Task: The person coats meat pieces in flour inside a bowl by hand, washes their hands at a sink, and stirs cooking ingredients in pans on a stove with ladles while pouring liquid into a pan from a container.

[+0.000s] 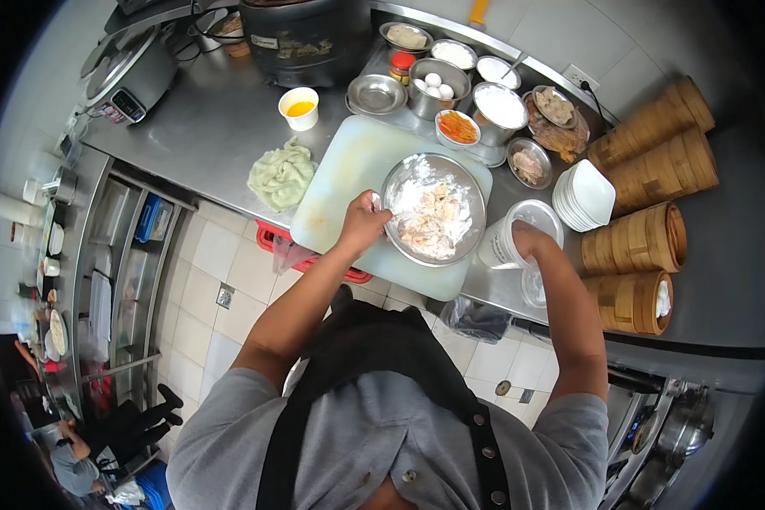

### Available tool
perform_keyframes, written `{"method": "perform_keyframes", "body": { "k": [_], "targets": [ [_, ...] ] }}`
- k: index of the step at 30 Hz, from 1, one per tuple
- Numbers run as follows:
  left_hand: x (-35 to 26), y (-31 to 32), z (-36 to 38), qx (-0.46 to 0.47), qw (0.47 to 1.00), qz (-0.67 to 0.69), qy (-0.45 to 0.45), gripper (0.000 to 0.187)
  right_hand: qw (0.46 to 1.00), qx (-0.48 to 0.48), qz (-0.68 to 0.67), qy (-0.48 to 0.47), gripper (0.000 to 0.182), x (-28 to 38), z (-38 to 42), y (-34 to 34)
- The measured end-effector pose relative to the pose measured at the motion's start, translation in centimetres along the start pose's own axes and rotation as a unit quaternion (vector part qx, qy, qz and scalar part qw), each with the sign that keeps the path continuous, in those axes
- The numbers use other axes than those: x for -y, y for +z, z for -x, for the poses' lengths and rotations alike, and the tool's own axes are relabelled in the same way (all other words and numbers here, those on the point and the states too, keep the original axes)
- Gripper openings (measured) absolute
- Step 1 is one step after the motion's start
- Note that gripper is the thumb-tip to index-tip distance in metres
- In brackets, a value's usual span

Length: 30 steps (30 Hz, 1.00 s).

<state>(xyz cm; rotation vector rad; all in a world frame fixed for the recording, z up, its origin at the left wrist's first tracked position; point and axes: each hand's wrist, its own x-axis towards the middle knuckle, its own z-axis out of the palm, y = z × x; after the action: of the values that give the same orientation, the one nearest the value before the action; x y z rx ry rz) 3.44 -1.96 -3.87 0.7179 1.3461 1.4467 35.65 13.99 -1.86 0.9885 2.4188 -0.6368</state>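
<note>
A steel bowl [476,189] with white powder and pale chunks [438,225] in it stands on a whitish cutting board [340,161]. At the bowl's left rim is my left hand [365,223], its fingers closed on the edge. To the right, my right hand [527,240] reaches into the mouth of a tilted white plastic tub [499,246]; its fingertips are hidden inside. A round clear container [546,217] lies behind that hand.
Behind the board are bowls of white powder [500,105], eggs [433,83] and orange strips [457,127]. Stacked white plates [585,195] and bamboo steamers [633,238] stand right. A green cloth [282,176] and yellow-filled cup [299,109] are left. Another person [75,463] is far lower left.
</note>
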Motion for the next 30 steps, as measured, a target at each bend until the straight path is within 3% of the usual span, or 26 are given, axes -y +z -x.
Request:
{"method": "perform_keyframes", "body": {
  "k": [4, 7, 10, 16, 20, 21, 22, 25, 28, 30],
  "targets": [
    [0.1, -0.1, 0.3, -0.002, 1.000, 0.000, 0.010, 0.013, 0.995, 0.041, 0.055, -0.073, 0.032, -3.1, -2.6, 2.5],
    [0.6, -0.1, 0.1, -0.013, 1.000, 0.008, 0.011, 0.013, 0.996, 0.083, 0.008, -0.025, 0.039, 0.4, -0.7, -0.5],
    [0.9, -0.3, 0.1, -0.017, 1.000, -0.009, 0.003, 0.012, 0.996, 0.002, -0.029, 0.088, 0.047, 0.7, 0.2, -1.0],
    [1.6, -0.7, -0.4, -0.006, 1.000, 0.011, 0.003, 0.012, 0.968, -0.055, -0.219, 0.112, 0.047, 1.6, 4.4, -3.7],
    [1.5, -0.8, -0.7, 0.001, 1.000, 0.002, 0.001, 0.011, 0.949, -0.105, -0.245, 0.167, 0.049, 2.9, 6.9, -5.0],
    [1.1, -0.6, -0.7, 0.006, 1.000, 0.004, -0.002, 0.011, 0.939, -0.156, -0.264, 0.156, 0.040, 0.4, 6.1, -3.3],
    [0.6, -0.5, -0.5, 0.011, 1.000, 0.006, -0.006, 0.011, 0.905, -0.157, -0.373, 0.131, 0.038, -0.9, 6.2, -2.7],
    [0.5, -0.7, -0.6, 0.022, 1.000, -0.003, -0.003, 0.010, 0.749, -0.185, -0.634, 0.057, 0.030, -0.8, 7.0, -2.8],
    [0.6, -0.6, -0.9, 0.022, 1.000, -0.007, -0.001, 0.009, 0.703, -0.174, -0.689, 0.021, 0.034, 3.0, 7.9, -5.7],
    [0.5, -0.6, -1.0, 0.023, 1.000, -0.008, -0.002, 0.009, 0.745, -0.195, -0.637, 0.015, 0.034, 5.0, 6.1, -6.3]
  ]
}}
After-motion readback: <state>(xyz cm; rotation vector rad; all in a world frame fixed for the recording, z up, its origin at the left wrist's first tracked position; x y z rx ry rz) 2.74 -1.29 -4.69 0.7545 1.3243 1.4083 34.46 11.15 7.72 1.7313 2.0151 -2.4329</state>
